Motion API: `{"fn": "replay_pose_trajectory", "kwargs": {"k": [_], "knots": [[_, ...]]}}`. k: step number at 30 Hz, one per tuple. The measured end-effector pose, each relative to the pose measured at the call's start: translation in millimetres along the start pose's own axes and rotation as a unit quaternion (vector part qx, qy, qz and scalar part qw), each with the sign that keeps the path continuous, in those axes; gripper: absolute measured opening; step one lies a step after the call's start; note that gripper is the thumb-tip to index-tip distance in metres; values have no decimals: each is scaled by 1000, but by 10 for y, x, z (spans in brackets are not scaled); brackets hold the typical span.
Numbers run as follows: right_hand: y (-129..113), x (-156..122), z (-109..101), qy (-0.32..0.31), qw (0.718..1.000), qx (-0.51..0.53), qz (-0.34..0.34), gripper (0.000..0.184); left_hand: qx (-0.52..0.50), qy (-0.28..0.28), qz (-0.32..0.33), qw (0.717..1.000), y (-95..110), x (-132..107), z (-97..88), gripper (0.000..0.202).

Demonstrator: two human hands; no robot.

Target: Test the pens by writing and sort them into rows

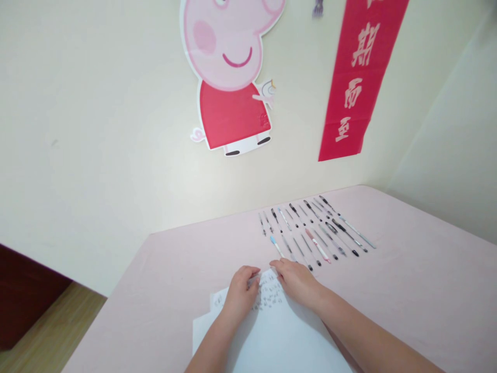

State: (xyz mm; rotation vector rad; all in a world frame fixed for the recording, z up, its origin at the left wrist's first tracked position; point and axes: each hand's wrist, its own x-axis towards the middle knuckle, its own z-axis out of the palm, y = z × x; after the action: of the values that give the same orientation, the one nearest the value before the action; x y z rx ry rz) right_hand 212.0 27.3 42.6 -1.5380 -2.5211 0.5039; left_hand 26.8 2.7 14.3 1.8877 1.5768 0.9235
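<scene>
Both hands are over a white sheet of paper (pixel 287 342) with handwriting near its far end. My left hand (pixel 241 291) rests on the left part of the writing, thumb and fingers curled together around something thin and pale that I cannot make out. Opposite it, my right hand (pixel 297 280) is at the far right corner of the sheet, its fingers bent inward and their tips close to the paper's far edge. Whatever those fingertips hold, if anything, is hidden. Just beyond the right hand lies a pen with a light blue end (pixel 276 247).
Several pens and refills lie in two rows at the back, among them a red and white pen (pixel 317 245) and a black-gripped pen (pixel 347 231). More paper (pixel 218 299) sticks out at the left. The pink-covered table (pixel 163 290) meets a wall behind.
</scene>
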Motion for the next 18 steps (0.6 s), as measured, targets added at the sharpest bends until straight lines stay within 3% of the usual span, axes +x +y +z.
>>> {"fn": "replay_pose_trajectory", "kwargs": {"k": [11,18], "knots": [[-25,7,-51,11,1000,-15,13,35,14,-65,-19,998,96,-10,-32,21],[-177,-48,-51,52,998,-16,8,21,82,-64,30,994,192,137,-77,22]]}}
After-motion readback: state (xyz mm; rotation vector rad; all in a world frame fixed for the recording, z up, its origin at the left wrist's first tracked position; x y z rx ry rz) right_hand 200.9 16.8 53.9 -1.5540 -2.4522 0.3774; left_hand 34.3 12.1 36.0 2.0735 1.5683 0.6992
